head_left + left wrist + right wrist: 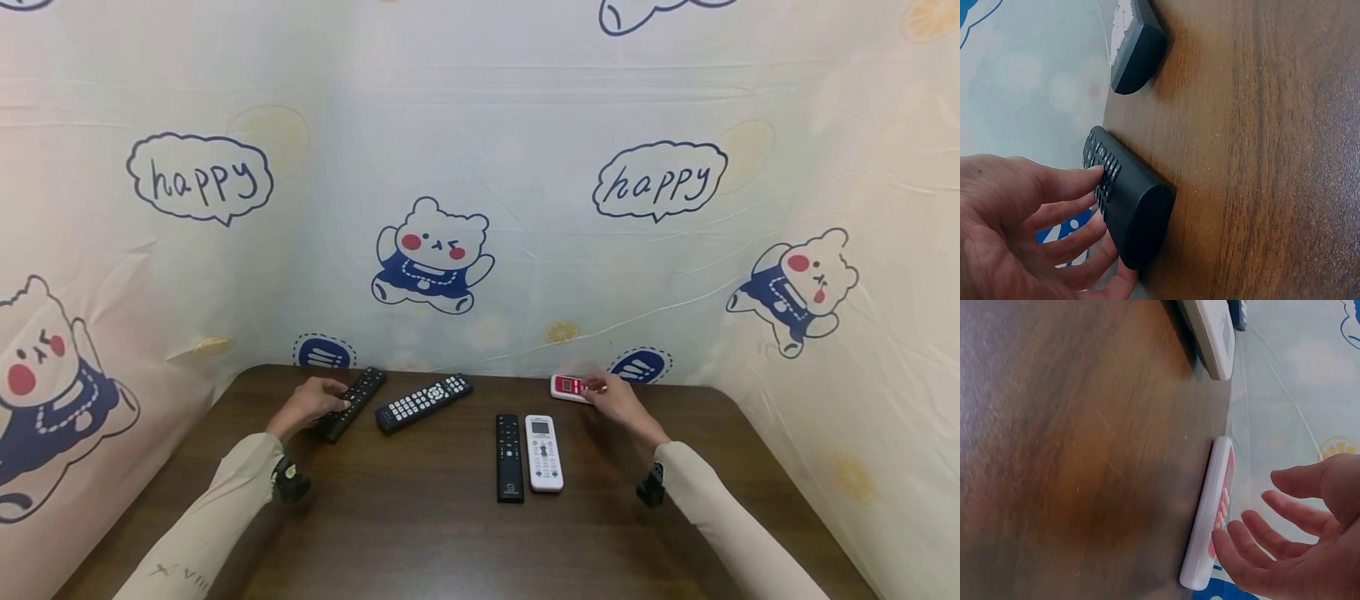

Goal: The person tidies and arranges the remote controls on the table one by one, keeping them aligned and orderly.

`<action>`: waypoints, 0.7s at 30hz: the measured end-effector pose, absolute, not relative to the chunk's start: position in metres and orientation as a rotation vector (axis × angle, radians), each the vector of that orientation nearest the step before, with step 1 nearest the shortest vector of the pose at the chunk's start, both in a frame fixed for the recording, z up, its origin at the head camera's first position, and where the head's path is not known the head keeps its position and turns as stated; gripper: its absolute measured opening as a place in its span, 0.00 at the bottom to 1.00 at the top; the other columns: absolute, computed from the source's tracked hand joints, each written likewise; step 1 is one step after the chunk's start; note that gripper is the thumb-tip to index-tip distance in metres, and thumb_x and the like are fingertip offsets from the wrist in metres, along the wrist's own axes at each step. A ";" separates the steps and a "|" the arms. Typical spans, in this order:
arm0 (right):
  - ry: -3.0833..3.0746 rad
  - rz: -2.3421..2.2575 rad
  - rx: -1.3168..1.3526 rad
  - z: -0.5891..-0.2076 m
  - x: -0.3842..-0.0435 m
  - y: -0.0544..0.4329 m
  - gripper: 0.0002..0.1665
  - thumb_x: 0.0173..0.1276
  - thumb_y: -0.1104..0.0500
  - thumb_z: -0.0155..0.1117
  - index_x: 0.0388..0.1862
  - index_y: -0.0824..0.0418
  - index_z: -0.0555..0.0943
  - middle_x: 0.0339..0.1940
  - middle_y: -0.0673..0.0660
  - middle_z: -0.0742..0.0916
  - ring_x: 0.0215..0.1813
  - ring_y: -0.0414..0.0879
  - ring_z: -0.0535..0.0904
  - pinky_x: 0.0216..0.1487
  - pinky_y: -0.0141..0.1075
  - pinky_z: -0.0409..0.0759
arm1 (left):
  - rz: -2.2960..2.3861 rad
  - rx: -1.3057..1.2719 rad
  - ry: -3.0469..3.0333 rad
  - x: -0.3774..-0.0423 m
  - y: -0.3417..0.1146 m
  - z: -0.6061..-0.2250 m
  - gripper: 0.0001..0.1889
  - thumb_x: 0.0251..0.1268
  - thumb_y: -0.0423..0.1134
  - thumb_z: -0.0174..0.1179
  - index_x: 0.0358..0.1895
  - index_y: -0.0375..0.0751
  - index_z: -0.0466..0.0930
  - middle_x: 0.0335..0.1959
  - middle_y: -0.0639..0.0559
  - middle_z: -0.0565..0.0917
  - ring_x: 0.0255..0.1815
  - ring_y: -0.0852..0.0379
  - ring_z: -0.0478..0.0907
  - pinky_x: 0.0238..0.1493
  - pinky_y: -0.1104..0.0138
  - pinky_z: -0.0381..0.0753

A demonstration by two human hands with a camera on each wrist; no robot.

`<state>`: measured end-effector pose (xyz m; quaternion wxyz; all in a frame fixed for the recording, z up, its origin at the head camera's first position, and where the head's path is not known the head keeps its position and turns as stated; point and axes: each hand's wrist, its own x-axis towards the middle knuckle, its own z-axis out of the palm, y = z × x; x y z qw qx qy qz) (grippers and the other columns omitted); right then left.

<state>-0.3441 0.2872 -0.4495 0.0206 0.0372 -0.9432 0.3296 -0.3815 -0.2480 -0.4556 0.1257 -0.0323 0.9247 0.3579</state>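
Observation:
In the head view, my left hand (313, 403) is at a black remote control (362, 395) lying slanted at the table's back left. The left wrist view shows the thumb (1088, 181) on the button face of this remote and the other fingers curled at its long edge. My right hand (618, 400) is over a small white remote control with a red face (567, 386) at the back right. Up close in the right wrist view, its fingers (1250, 540) are loosely bent and spread, one fingertip right at the white remote's face, the thumb well off it.
Between the hands, a black remote with white buttons (423, 403) lies slanted. Closer in, a slim black remote (509, 458) and a white remote with a screen (543, 454) lie side by side on the brown table (420, 533). A printed curtain (525, 250) hangs behind the table.

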 end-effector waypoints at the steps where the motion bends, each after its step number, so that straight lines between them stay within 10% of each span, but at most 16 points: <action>1: -2.925 1.018 0.115 -0.449 -0.345 0.288 0.18 0.78 0.63 0.60 0.62 0.71 0.80 0.58 0.71 0.85 0.58 0.63 0.81 0.61 0.59 0.80 | 1.043 -0.095 2.691 -0.382 -0.248 -0.456 0.28 0.72 0.35 0.62 0.71 0.26 0.70 0.70 0.21 0.69 0.65 0.27 0.73 0.59 0.38 0.81; 21: -2.916 0.809 0.230 -0.458 -0.353 0.290 0.29 0.74 0.64 0.67 0.71 0.69 0.75 0.71 0.73 0.77 0.71 0.69 0.72 0.74 0.66 0.68 | 1.045 -0.064 2.703 -0.382 -0.252 -0.458 0.28 0.71 0.36 0.63 0.70 0.26 0.72 0.69 0.21 0.70 0.61 0.29 0.75 0.55 0.41 0.83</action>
